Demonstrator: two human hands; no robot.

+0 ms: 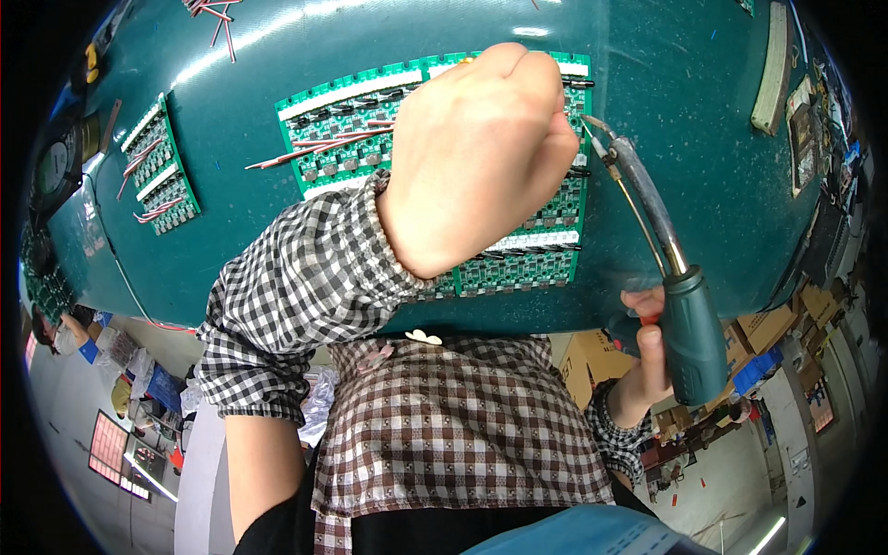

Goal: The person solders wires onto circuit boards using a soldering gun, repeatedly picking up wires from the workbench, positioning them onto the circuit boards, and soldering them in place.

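Observation:
My left hand [481,153] is closed in a fist above a large panel of green circuit boards [518,270], covering its upper middle. Its fingertips are turned away, so whatever they pinch is hidden. Beside that hand, several thin red-and-white wires [338,143] stick out leftward over the panel. My right hand [650,347] is wrapped round the dark green handle of a soldering iron [694,333], at the table's near edge. The iron's bent metal tip, with a thin feed tube alongside, points up and left, close to the panel's right edge and my left fist.
A smaller circuit board panel [159,171] with wires on it lies at the left of the green table mat [250,111]. Loose wires [222,18] lie at the far left. A pale curved strip [771,69] and a worn metal part [803,139] stand at the right. Cardboard boxes [768,328] sit below the table.

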